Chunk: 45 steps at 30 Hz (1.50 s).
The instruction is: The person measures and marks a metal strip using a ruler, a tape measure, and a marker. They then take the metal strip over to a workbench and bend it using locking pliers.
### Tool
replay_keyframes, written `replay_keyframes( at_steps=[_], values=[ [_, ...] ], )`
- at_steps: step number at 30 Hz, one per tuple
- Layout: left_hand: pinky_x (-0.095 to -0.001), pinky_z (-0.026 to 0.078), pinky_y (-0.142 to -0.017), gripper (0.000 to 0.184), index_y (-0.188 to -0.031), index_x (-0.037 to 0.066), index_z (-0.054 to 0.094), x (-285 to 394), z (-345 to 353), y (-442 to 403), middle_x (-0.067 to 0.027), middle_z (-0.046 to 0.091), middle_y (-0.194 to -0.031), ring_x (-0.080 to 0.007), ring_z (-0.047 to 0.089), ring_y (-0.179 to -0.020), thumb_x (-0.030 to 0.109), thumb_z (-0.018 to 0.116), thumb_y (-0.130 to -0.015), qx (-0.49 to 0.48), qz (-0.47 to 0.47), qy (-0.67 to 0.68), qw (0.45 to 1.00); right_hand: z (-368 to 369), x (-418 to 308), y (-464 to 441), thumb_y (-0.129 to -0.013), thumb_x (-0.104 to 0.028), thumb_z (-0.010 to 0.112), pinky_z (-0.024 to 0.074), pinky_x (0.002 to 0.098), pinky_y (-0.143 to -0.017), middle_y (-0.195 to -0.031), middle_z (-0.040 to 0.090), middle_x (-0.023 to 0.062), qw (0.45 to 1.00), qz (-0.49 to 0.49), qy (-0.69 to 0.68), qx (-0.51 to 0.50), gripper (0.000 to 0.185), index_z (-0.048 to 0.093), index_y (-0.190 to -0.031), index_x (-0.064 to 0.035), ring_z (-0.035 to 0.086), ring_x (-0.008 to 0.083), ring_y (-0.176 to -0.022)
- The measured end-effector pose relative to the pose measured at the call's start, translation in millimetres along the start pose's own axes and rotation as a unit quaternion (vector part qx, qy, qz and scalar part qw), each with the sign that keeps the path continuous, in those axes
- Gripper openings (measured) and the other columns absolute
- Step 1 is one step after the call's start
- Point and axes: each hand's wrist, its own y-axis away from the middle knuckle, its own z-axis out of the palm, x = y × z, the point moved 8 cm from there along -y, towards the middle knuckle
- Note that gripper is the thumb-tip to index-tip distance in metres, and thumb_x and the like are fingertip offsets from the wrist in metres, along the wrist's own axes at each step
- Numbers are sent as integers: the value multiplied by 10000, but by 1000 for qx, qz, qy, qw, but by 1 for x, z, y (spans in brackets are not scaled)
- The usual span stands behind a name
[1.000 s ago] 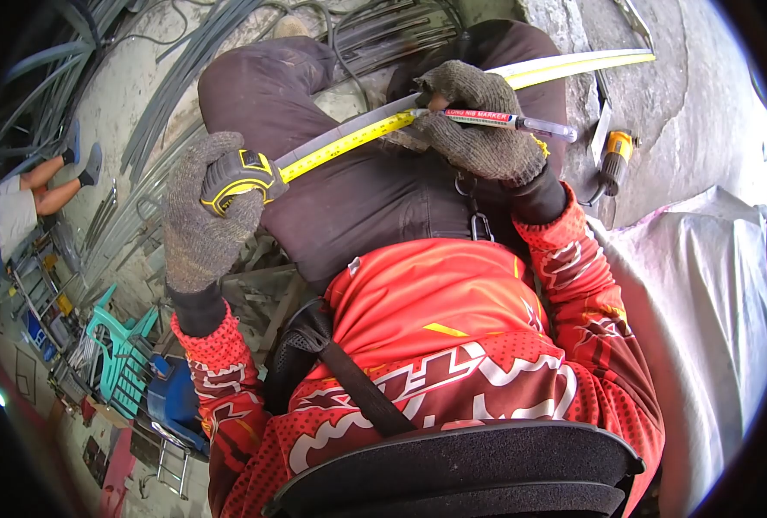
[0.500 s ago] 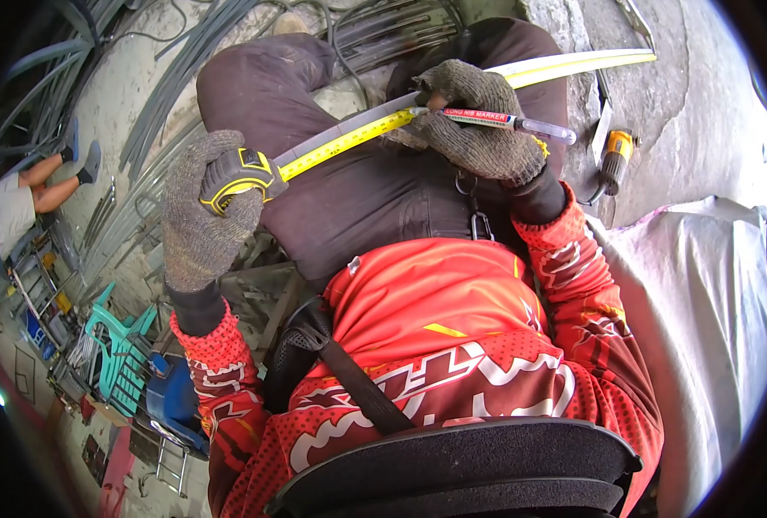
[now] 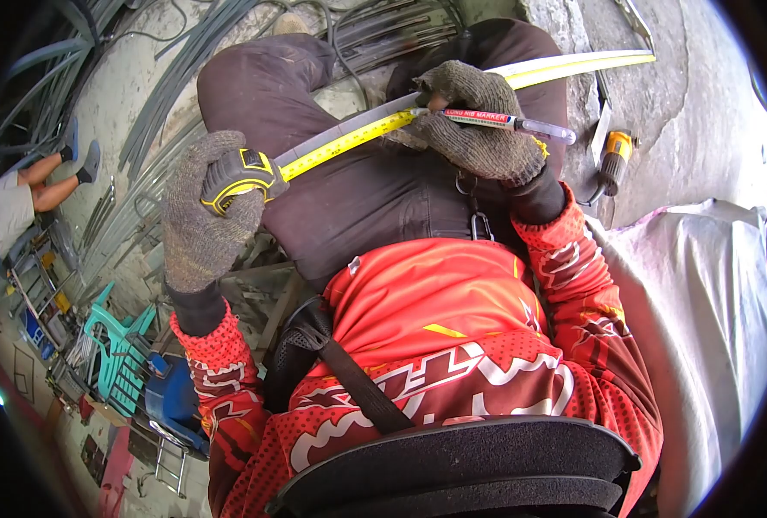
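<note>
My left hand [image 3: 202, 211], in a grey knit glove, is closed around the black and yellow tape measure [image 3: 241, 177]. Its yellow blade [image 3: 340, 147] runs out to the right across my lap, alongside a thin grey metal strip [image 3: 332, 131]. In my gloved right hand [image 3: 474, 116] is a marker [image 3: 487, 117] with a red and white label, its clear-capped end pointing right. The marker's other end meets the blade and strip near my fingers. Beyond my right hand, blade and strip stretch on to the upper right. My right fingertips are partly hidden.
A yellow power tool [image 3: 615, 160] lies on the concrete at right, near a pale sheet [image 3: 686, 276]. Long metal strips [image 3: 172, 95] cover the floor at left. A green plastic chair [image 3: 120, 345] and another person's legs [image 3: 51, 181] are farther left.
</note>
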Motion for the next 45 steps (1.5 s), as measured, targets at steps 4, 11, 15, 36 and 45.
replay_keyframes(
  at_steps=[4, 11, 15, 36, 45],
  values=[
    [-348, 561, -942, 539, -1277, 29, 612, 3, 0, 0, -120, 675, -1205, -218, 705, -1058, -30, 727, -754, -1, 2, 3, 1000, 0, -1, 0, -808, -243, 826, 539, 424, -676, -878, 663, 141, 1000, -2, -6, 3, 318, 621, -942, -39, 684, 369, -779],
    [-353, 577, -847, 464, -1239, 43, 625, 8, 2, -3, -102, 721, -1025, -210, 725, -934, 9, 767, -799, 5, 16, 77, 997, -3, -3, 0, -827, -171, 811, 513, 357, -648, -794, 626, 102, 999, 2, -36, 30, 251, 615, -897, -31, 645, 240, -700],
    [-345, 578, -836, 446, -1231, 29, 621, 10, 2, -2, -95, 726, -987, -195, 727, -915, -1, 759, -808, 10, 26, 67, 997, -8, 6, 2, -824, -141, 822, 518, 336, -719, -817, 621, 79, 995, 84, -6, 46, 233, 635, -889, -16, 617, 202, -736],
    [-347, 557, -911, 509, -1227, 43, 618, 0, -26, 26, -122, 677, -1130, -227, 699, -1034, -70, 714, -740, 6, 7, -16, 1000, -3, -1, 3, -837, -168, 805, 469, 309, -594, -737, 579, 45, 992, 61, -77, 79, 257, 583, -837, -39, 557, 123, -651],
    [-346, 545, -910, 482, -1198, 27, 635, 3, -27, 21, -110, 672, -1104, -210, 689, -1007, -49, 691, -724, 7, -30, -5, 1000, 21, -33, -17, -837, -176, 809, 524, 386, -631, -799, 638, 122, 999, -20, -25, 4, 247, 623, -926, -40, 670, 298, -697]
  ],
)
